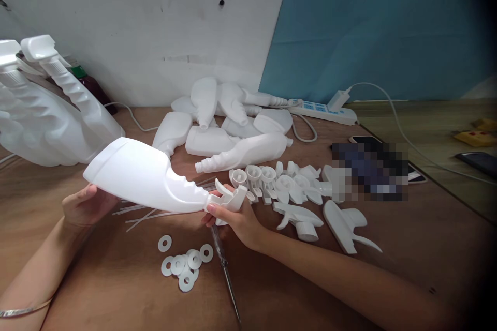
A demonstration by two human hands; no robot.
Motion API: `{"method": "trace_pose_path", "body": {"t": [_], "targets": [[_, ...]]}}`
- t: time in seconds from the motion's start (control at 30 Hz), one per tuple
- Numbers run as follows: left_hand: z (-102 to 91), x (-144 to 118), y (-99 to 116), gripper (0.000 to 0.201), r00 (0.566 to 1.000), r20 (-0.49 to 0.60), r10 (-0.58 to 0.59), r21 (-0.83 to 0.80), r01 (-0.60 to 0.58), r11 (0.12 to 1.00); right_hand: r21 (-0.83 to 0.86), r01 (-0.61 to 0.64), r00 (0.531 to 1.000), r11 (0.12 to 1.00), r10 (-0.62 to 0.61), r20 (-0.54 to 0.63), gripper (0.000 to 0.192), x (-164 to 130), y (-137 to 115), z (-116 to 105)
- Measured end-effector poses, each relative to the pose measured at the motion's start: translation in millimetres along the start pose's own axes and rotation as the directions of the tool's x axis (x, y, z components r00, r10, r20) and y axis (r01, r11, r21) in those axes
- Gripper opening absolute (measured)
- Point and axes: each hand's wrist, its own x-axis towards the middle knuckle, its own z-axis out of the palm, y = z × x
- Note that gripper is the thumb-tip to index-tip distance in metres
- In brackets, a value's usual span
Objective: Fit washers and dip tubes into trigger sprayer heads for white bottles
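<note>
A white plastic spray bottle (143, 173) lies tilted in the air between my hands, its broad base to the left. My left hand (83, 204) grips the base from below, fingers hidden behind it. At the neck, my right hand (236, 220) is closed around the white trigger sprayer head (233, 200), which meets the bottle's neck. Below them on the table lie several white ring washers (177, 265) and a screwdriver (223, 261). Thin white tubes (145, 215) lie partly hidden under the bottle.
Loose trigger heads (297, 214) lie to the right, with several bottles (248, 152) piled behind. Assembled spray bottles (58, 108) stand at left. A power strip (322, 111) with a white cable and a phone (417, 173) are at the right.
</note>
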Motion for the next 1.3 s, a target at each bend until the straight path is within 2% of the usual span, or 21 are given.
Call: {"method": "trace_pose_path", "body": {"t": [0.23, 0.43, 0.73, 0.9, 1.17, 1.3], "targets": [[-6.5, 3, -4, 0.081, 0.998, 0.054, -0.028, -0.024, 0.03, 0.999, 0.001, 0.0, 1.0, 1.0, 0.0, 0.008, 0.027, 0, -1, 0], [-4.5, 5, -4, 0.079, 0.99, 0.141, 0.008, -0.053, -0.001, 0.999, -0.001, 0.0, 1.0, 1.0, 0.0, 0.012, 0.027, 0, -1, 0], [4.0, 1, -1, 0.071, 0.998, 0.065, 0.014, -0.061, -0.01, 0.998, -0.008, -0.002, 1.0, 1.0, 0.002, 0.01, 0.027, 0, -1, 0], [2.7, 2, -4, 0.062, 0.999, 0.049, 0.02, -0.046, -0.018, 0.999, 0.006, -0.001, 1.0, 1.0, 0.001, 0.016, 0.028, 0, 1, 0], [3.8, 9, -12, 0.062, 0.994, 0.066, 0.087, 0.059, -0.091, 0.994, 0.018, -0.017, 1.0, 1.0, 0.017, 0.022, 0.03, 0, 2, 0], [1.3, 13, -19, 0.073, 0.976, 0.111, 0.186, 0.101, -0.198, 0.975, 0.025, -0.032, 0.999, 0.999, 0.032, 0.024, 0.031, -1, 1, 0]]}}
